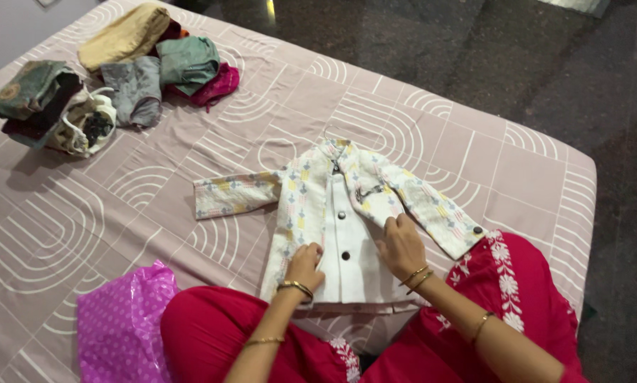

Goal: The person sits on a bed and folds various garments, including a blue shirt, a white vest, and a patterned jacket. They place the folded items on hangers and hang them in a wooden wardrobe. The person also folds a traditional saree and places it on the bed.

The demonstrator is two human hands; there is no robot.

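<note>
A small white child's jacket (pixel 347 220) with pastel patterned sleeves and dark buttons lies face up on the bed, its left sleeve spread out to the side. My left hand (pixel 304 266) presses on the jacket's lower left front panel, fingers curled on the cloth. My right hand (pixel 401 245) rests on the right front panel near the folded-in right sleeve, pinching the fabric edge. Both wrists wear gold bangles. My red-clad knees (pixel 212 326) sit just below the jacket's hem.
The bed is covered by a mauve sheet (pixel 84 213) with white arch patterns. Several folded clothes are piled (pixel 119 64) at the far left corner. A pink dotted plastic bag (pixel 123 323) lies by my left knee. Dark stone floor (pixel 545 64) lies beyond the bed's right edge.
</note>
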